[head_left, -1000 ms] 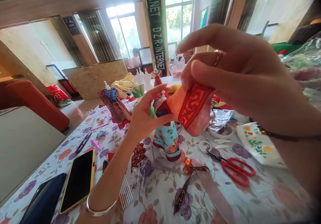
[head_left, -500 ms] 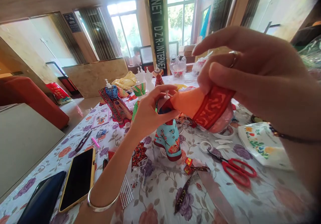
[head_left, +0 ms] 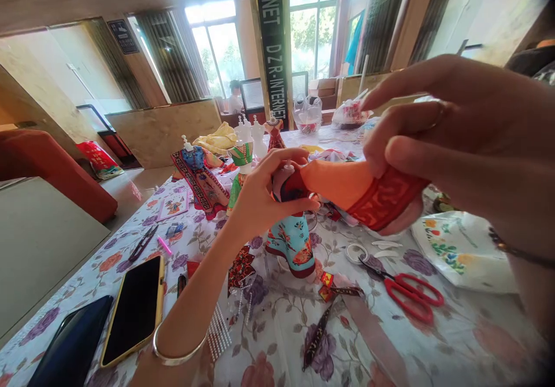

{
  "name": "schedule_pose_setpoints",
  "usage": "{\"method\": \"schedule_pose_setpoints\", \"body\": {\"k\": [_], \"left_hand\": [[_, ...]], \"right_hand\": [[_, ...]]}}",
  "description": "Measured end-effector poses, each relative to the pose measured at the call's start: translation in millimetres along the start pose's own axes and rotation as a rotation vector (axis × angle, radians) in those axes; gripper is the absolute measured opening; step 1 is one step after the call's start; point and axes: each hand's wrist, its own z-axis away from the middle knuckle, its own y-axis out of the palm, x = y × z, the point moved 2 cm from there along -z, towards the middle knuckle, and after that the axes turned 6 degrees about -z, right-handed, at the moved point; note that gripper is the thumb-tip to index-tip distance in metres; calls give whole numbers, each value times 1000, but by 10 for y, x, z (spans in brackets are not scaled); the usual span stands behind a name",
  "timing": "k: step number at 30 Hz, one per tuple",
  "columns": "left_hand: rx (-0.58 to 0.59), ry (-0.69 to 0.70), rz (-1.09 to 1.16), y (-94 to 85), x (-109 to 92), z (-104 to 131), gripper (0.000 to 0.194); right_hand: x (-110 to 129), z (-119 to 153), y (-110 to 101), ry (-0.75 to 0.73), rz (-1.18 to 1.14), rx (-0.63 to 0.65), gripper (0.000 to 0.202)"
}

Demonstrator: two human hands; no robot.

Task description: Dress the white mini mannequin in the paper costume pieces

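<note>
My left hand [head_left: 269,187] is closed around the upper part of a small dress form [head_left: 288,170] whose white neck knob pokes up between thumb and fingers. Below that hand hangs a light blue skirt [head_left: 291,242] with orange flowers and a dark red hem. In a pinch between thumb and fingers, my right hand [head_left: 433,126] holds a strip of orange fabric [head_left: 342,181] with a red patterned border. The strip stretches sideways from the form's dark red top to my right hand. Part of the form is hidden behind my left fingers.
Red-handled scissors [head_left: 411,297] lie at right, near a white floral pouch [head_left: 463,254]. A phone [head_left: 134,312], a dark case [head_left: 71,341] and thread snips [head_left: 143,243] lie at left. Dressed mini forms [head_left: 202,179] stand behind. A pearl sheet [head_left: 219,332] and ribbon scraps [head_left: 318,335] lie in front.
My right hand has moved a little to the right, drawing the orange fabric strip further out from the form. My left hand stays in nearly the same place, still gripping the dress form.
</note>
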Motion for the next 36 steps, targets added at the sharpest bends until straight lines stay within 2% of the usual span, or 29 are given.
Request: {"method": "schedule_pose_setpoints", "body": {"k": [6,12,17,21,26,32,36], "left_hand": [[88,-34,73,-16,-30,-8,57],[-3,-9,-8,26,-27,1,50],[-6,12,-85,17,9,6,52],[-16,49,-121,-5,47,19,54],[-33,95,-228,5,27,47,62],[-73,143,-350,47,-51,73,66],[-88,156,-436,54,-72,76,69]], "right_hand": [[-17,-5,-46,-44,27,-37,28],[-4,27,-11,2,-43,-61,30],[-92,144,-38,-13,-29,59,37],[-229,302,-111,-47,158,148,46],[-375,455,-128,5,464,280,39],[-575,600,-103,60,566,188,45],[-762,708,-95,267,348,80,47]]}}
